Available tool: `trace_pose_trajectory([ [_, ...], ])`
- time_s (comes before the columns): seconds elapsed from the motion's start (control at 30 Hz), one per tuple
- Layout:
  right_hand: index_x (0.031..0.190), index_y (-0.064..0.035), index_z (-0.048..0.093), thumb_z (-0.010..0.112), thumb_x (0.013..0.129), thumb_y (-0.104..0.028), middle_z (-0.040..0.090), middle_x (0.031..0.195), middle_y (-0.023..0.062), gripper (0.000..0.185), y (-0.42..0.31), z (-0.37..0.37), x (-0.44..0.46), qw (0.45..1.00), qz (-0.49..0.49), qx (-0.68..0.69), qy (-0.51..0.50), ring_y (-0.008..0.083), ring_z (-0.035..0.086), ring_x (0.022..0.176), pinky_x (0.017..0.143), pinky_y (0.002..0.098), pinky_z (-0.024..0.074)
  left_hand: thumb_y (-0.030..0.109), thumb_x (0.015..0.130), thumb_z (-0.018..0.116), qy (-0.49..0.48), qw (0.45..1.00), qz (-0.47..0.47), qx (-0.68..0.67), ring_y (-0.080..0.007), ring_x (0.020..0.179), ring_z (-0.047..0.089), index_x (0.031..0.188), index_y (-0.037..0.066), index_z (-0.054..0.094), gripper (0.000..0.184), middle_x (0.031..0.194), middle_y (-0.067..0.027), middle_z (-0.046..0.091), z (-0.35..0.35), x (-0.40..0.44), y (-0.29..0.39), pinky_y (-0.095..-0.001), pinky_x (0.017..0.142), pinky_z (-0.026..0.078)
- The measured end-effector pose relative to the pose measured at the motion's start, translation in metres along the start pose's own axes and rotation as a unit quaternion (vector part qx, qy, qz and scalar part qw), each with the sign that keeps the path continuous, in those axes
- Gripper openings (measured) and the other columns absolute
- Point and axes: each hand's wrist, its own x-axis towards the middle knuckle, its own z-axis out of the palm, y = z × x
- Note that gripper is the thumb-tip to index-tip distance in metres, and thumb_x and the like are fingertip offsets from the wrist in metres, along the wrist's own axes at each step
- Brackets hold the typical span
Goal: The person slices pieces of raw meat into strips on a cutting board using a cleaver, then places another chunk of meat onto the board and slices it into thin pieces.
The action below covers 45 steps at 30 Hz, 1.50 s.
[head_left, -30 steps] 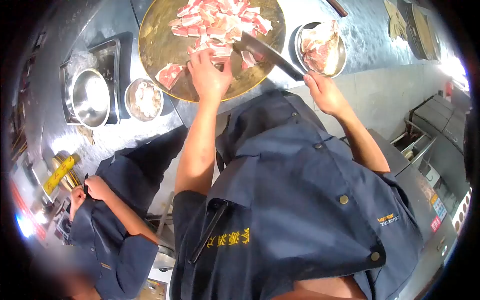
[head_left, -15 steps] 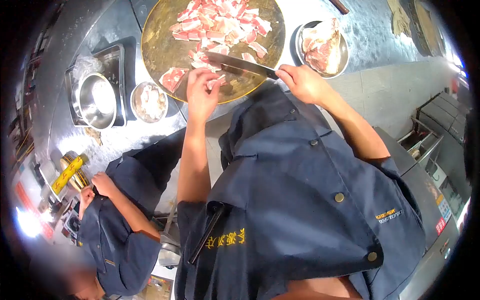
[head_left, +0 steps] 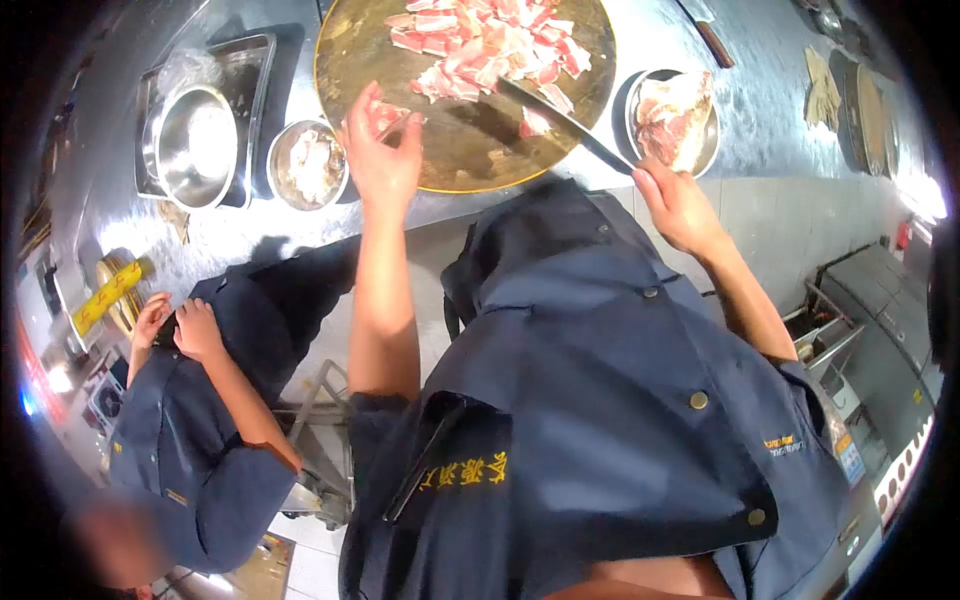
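My right hand (head_left: 680,208) is wrapped round the handle of a cleaver (head_left: 570,127), whose blade reaches left over the round chopping board (head_left: 460,170). A heap of cut raw meat pieces (head_left: 480,45) lies on the far part of the board, and one small piece (head_left: 533,123) sits apart near the blade. At the board's left side, my left hand (head_left: 384,160) has its thumb and fingers apart around a larger chunk of meat (head_left: 388,116). Whether it grips the chunk is unclear.
A bowl with a big meat piece (head_left: 675,120) stands right of the board. To the left are a bowl of scraps (head_left: 307,165), a metal bowl (head_left: 195,150) on a tray (head_left: 262,75), and a co-worker (head_left: 200,390). Another knife handle (head_left: 715,45) lies at the back right.
My left hand has moved left from the cut pieces to the chunk and spread its fingers. The cleaver has moved right, and the pieces near it now lie against the heap.
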Motion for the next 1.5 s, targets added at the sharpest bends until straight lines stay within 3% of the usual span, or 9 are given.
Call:
trace_pose_trajectory([
  [0.07, 0.109, -0.0019, 0.067, 0.053, 0.111, -0.028, 0.069, 0.089, 0.0268, 0.03, 0.017, -0.007, -0.004, 0.997, -0.002, 0.008, -0.082, 0.0489, 0.068, 0.089, 0.078, 0.0537, 0.0519, 0.016, 0.085, 0.087, -0.005, 0.844, 0.207, 0.495, -0.0303, 0.126, 0.062, 0.14, 0.01, 0.064, 0.061, 0.127, -0.0143, 0.071, -0.029, 0.022, -0.01, -0.043, 0.108, 0.049],
  [0.23, 0.112, -0.0025, 0.069, 0.054, 0.111, -0.03, 0.07, 0.093, 0.0251, 0.031, 0.047, 0.005, 0.028, 0.993, -0.007, 0.014, -0.115, 0.0478, 0.069, 0.093, 0.081, 0.0526, 0.0524, 0.021, 0.083, 0.088, -0.109, 0.887, 0.07, 0.443, -0.0312, 0.122, 0.064, 0.128, 0.006, 0.07, 0.05, 0.124, -0.0142, 0.072, -0.051, 0.043, -0.023, -0.0435, 0.108, 0.048],
  [0.33, 0.108, -0.0078, 0.069, 0.055, 0.11, -0.036, 0.072, 0.082, 0.0222, 0.031, 0.027, 0.024, 0.038, 0.992, -0.065, -0.08, 0.077, 0.0459, 0.072, 0.08, 0.071, 0.0558, 0.0548, 0.008, 0.089, 0.086, -0.048, 0.988, -0.099, 0.108, -0.0176, 0.112, 0.066, 0.13, -0.001, 0.06, 0.049, 0.12, -0.0114, 0.07, -0.068, 0.047, -0.051, -0.0323, 0.094, 0.055],
  [0.43, 0.107, -0.01, 0.069, 0.055, 0.109, -0.04, 0.072, 0.077, 0.021, 0.033, -0.01, 0.021, 0.037, 0.985, -0.082, -0.152, 0.018, 0.0446, 0.072, 0.075, 0.07, 0.0562, 0.0555, 0.001, 0.089, 0.084, 0.017, 0.989, -0.136, -0.059, -0.0184, 0.111, 0.065, 0.134, -0.003, 0.051, 0.055, 0.12, -0.0126, 0.068, -0.083, 0.031, -0.057, -0.0314, 0.094, 0.054],
  [0.7, 0.107, -0.0084, 0.071, 0.055, 0.109, -0.038, 0.073, 0.083, 0.0234, 0.034, -0.018, 0.057, 0.079, 0.996, -0.089, 0.013, 0.013, 0.045, 0.072, 0.079, 0.074, 0.057, 0.0563, 0.001, 0.087, 0.086, 0.004, 0.975, 0.068, 0.211, -0.0134, 0.094, 0.064, 0.105, 0.008, 0.061, 0.032, 0.116, -0.0066, 0.07, -0.046, -0.012, -0.041, -0.0287, 0.082, 0.054],
  [0.77, 0.106, -0.0087, 0.07, 0.055, 0.109, -0.038, 0.073, 0.083, 0.023, 0.033, -0.021, 0.058, 0.085, 0.995, -0.085, -0.016, 0.039, 0.0454, 0.072, 0.076, 0.072, 0.0567, 0.0572, 0.005, 0.083, 0.087, -0.011, 0.986, 0.042, 0.159, -0.0216, 0.1, 0.066, 0.104, 0.008, 0.065, 0.031, 0.119, -0.0089, 0.072, -0.015, -0.019, -0.009, -0.0354, 0.089, 0.054],
  [0.87, 0.104, -0.007, 0.065, 0.055, 0.11, -0.039, 0.07, 0.076, 0.023, 0.034, -0.039, 0.054, 0.082, 0.983, -0.119, -0.127, 0.062, 0.0459, 0.071, 0.07, 0.063, 0.0567, 0.0559, 0.013, 0.077, 0.088, -0.041, 0.921, 0.162, 0.352, -0.0349, 0.118, 0.059, 0.107, 0.01, 0.07, 0.035, 0.12, -0.0081, 0.071, 0.008, -0.019, -0.016, -0.0479, 0.104, 0.046],
  [1.0, 0.104, -0.0055, 0.064, 0.052, 0.111, -0.037, 0.069, 0.072, 0.0233, 0.034, -0.037, 0.06, 0.074, 0.987, -0.13, -0.094, 0.016, 0.0458, 0.071, 0.07, 0.063, 0.0572, 0.0553, 0.008, 0.085, 0.08, -0.07, 0.904, 0.303, 0.292, -0.0347, 0.109, 0.065, 0.108, 0.009, 0.072, 0.025, 0.115, -0.011, 0.072, 0.01, -0.015, -0.041, -0.0456, 0.097, 0.05],
  [1.5, 0.105, -0.0035, 0.063, 0.052, 0.11, -0.042, 0.07, 0.07, 0.0237, 0.04, -0.096, 0.056, 0.096, 0.977, -0.149, -0.138, -0.067, 0.0455, 0.072, 0.069, 0.063, 0.0558, 0.0579, 0.006, 0.084, 0.069, -0.045, 0.879, 0.332, 0.34, -0.0391, 0.107, 0.067, 0.114, 0.002, 0.071, 0.03, 0.115, -0.0175, 0.071, 0.009, -0.018, -0.09, -0.0519, 0.098, 0.053],
])
